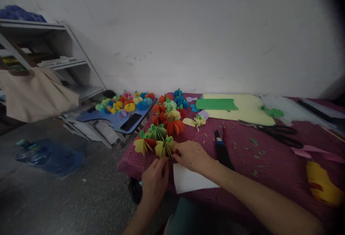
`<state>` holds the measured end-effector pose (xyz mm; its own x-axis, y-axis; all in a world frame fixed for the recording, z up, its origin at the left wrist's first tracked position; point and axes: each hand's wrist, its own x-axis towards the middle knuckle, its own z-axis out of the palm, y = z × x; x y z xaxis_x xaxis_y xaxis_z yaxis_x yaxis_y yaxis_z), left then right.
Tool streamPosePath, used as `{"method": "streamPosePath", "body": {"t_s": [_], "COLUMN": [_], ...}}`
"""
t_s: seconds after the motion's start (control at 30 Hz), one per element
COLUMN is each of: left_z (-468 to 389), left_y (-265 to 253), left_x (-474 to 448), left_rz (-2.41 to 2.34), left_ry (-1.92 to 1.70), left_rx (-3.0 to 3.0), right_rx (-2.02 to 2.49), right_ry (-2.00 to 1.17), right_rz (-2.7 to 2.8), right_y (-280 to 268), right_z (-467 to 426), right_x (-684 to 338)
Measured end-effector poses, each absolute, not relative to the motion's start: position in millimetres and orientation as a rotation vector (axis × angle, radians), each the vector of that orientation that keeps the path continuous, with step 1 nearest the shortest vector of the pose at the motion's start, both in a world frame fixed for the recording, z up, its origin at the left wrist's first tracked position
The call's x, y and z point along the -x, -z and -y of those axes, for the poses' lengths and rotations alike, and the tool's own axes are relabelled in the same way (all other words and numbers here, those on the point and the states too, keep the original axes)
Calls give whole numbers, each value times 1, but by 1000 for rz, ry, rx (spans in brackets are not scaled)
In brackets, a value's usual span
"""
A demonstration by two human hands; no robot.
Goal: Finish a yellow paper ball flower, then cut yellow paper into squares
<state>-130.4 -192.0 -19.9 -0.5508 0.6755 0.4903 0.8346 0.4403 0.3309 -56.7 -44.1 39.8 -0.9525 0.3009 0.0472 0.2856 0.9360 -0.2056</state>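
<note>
Many paper pumpkins [129,107] crowd a blue board [114,122], far left. Left hand [155,177]: grip pinching lower edge of a yellow pumpkin [164,148], near front of the red-covered surface [242,152]. Right hand [192,156]: grip pinching its right side, white sheet [187,181] under wrist. Further right: black-handled cutter [223,154], then scissors [279,130].

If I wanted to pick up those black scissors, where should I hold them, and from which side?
I'd take the scissors by the black handles, coming from the right. They lie on the tablecloth with the loops toward the right and the blades pointing left, so that side should keep fingers off the blades.
</note>
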Motion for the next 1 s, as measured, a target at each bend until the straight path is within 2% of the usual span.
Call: {"method": "streamPosePath", "body": {"t_s": [0.13, 0.43, 1.0], "left_z": [191, 179, 173], "left_y": [19, 13, 11], "left_x": [129, 127, 131], "left_rz": [2401, 2579, 2723], "left_ry": [777, 481, 275], "left_rx": [1231, 1060, 1018], "right_rx": [435, 429, 482], "right_ry": [-298, -272, -278], "right_rz": [3031, 3082, 3040], "right_y": [-36, -30, -23], "right_z": [45, 46, 42], "right_x": [60, 65, 68]}}
